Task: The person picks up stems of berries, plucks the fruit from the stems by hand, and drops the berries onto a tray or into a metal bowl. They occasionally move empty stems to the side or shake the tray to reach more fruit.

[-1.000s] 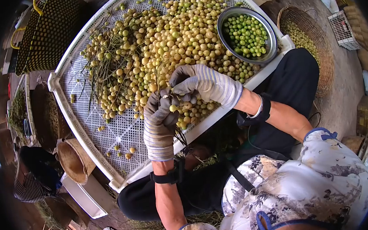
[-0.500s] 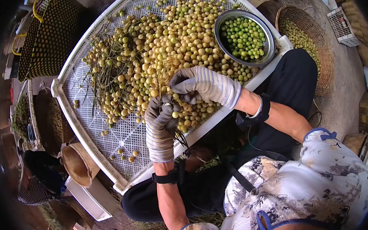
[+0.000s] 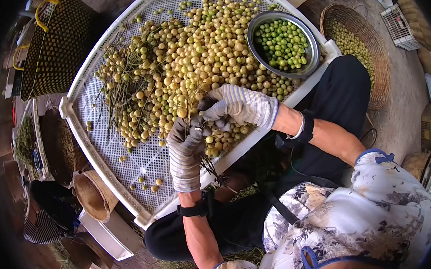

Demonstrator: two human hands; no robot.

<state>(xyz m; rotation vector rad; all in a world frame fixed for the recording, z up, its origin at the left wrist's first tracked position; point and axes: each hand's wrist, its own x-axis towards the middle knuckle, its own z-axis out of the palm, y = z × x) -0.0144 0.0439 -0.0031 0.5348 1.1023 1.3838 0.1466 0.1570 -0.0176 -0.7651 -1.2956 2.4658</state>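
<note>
Your left hand point(image 3: 184, 152): pointing forward, clamped on stems point(image 3: 208, 166) | your right hand point(image 3: 241, 103): angled leftward beside it, curled, hold indeterminable | fruit pile point(image 3: 214, 53): beyond grip

On the white perforated plastic tray point(image 3: 104, 138), the widest free room is the bare mesh down its left side, next to the left hand point(image 3: 184, 152) in its striped knit glove; only a few loose round fruits point(image 3: 159, 182) dot that strip. Across the middle, a broad heap of round tan-yellow fruits point(image 3: 219, 51) blocks any low path, with thin brownish stems point(image 3: 125, 76) tangled at its left. From the striped-gloved right hand point(image 3: 243, 104), a way to the round silver metal bowl point(image 3: 314, 53) leads over that heap. A black-trousered knee point(image 3: 350, 81) crowds the tray's right corner, near the brown woven wicker basket point(image 3: 382, 76).
</note>
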